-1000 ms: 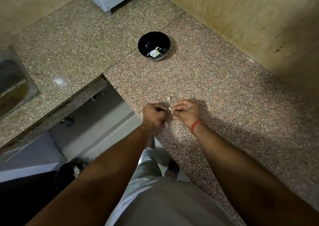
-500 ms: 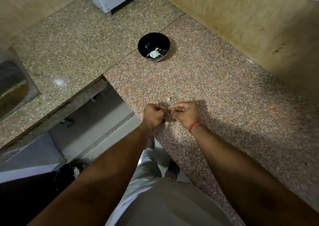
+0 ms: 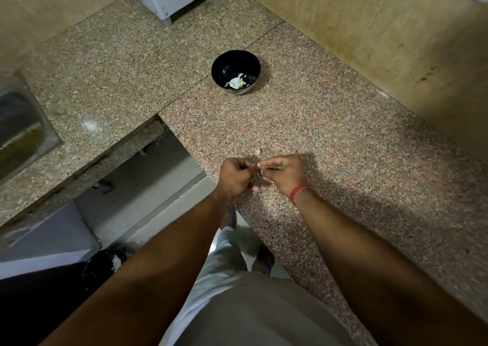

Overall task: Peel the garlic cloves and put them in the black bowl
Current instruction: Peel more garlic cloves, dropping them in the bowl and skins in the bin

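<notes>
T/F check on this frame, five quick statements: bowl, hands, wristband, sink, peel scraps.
1. The black bowl is empty. False: pale garlic pieces lie in its bottom.
2. Both hands meet over the granite counter, pinching a small garlic clove between them. True.
3. The red wristband is on the left hand. False: it is on the wrist of the right hand.
4. A metal sink sits at the left edge of the view. True.
5. The bowl touches the hands. False: it stands well beyond them on the counter.
</notes>
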Tool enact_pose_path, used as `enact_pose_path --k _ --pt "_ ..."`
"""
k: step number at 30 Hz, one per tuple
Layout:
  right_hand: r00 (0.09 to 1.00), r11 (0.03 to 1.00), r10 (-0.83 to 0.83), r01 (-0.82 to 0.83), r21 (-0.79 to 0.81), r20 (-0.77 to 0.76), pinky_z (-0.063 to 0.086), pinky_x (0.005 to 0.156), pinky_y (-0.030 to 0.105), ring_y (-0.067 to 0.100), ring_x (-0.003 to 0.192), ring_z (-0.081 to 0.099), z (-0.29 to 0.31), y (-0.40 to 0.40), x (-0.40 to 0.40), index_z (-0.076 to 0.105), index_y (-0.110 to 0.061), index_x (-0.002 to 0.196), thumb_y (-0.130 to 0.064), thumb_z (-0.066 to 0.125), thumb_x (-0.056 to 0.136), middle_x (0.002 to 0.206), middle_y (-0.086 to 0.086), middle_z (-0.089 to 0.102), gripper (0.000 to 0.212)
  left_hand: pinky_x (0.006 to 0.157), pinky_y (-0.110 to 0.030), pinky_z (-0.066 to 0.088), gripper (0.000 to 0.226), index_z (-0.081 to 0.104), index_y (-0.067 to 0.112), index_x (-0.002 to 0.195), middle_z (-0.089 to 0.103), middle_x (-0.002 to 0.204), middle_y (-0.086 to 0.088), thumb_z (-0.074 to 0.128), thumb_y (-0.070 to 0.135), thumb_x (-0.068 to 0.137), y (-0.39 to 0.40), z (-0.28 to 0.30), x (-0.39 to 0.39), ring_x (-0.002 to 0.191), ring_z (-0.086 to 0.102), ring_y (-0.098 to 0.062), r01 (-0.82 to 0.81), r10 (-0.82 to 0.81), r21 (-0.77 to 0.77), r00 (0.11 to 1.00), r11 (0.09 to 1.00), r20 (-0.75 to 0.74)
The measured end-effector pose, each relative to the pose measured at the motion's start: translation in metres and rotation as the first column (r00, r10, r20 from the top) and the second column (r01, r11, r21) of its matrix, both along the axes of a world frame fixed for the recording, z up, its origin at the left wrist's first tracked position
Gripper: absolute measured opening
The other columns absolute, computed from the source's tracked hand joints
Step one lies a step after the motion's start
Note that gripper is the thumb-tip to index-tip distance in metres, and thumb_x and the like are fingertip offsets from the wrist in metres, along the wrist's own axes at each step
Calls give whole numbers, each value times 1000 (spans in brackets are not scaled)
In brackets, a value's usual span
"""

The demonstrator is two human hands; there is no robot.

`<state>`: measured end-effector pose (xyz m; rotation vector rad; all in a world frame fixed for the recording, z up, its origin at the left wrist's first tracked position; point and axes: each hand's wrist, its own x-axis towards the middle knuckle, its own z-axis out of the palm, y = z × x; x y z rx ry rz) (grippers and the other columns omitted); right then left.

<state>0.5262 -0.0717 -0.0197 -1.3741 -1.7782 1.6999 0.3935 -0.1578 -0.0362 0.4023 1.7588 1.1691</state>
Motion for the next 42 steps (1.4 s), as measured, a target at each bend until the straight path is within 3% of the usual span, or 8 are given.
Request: enact_pose_path --k 6,12,22,31,35,40,42 --pt "1000 999 0 -1 -42 -17 63 69 27 12 76 77 6 -1 -3 79 -7 99 9 78 81 89 2 79 24 43 -33 55 15 66 -17 89 67 63 -14 67 -3 95 -1 8 0 44 64 -25 20 -19 15 999 1000 -45" --pt "998 994 -41 36 -103 -50 63 68 29 15 79 77 4 0 -4 80 -7 98 8 77 83 91 5 79 22 44 -30 56 17 64 -18 91 65 80 -34 65 -2 97 -3 9 -1 50 66 -26 53 -47 58 994 997 -95" --pt "961 913 -216 137 -385 -171 65 75 40 26 84 76 1 -1 -2 75 2 106 7 76 84 98 15 78 23 47 -32 56 14 62 -14 98 68 76 -15 64 -1 98 0 15 0 53 65 -24 33 -27 86 997 996 -72" --pt "927 820 -317 161 -549 -200 64 70 40 21 82 69 2 -4 -1 69 7 111 3 69 91 98 15 72 20 54 -38 58 16 69 3 82 68 70 -14 64 0 97 1 8 1 56 63 -30 -2 6 67 998 998 -60" --pt "925 806 -334 182 -563 -180 63 64 39 20 80 70 2 -3 0 69 5 110 -1 70 93 100 15 73 19 54 -38 56 22 68 7 78 67 65 -11 63 0 98 0 7 1 49 60 -27 -26 28 30 997 999 -74" --pt "927 827 -374 337 -450 6 65 70 45 20 81 72 -3 0 7 70 -6 107 -10 75 91 99 12 75 17 54 -56 58 22 69 6 73 63 58 -8 66 2 95 -6 -1 0 47 59 -31 23 -33 -63 985 998 -167" --pt "908 844 -406 416 -339 104 65 68 43 17 77 74 -9 1 12 73 -9 104 -11 73 92 95 9 76 12 52 -46 58 29 67 14 65 61 54 -4 67 5 93 -9 -2 -1 48 63 -33 56 -89 -124 959 991 -271"
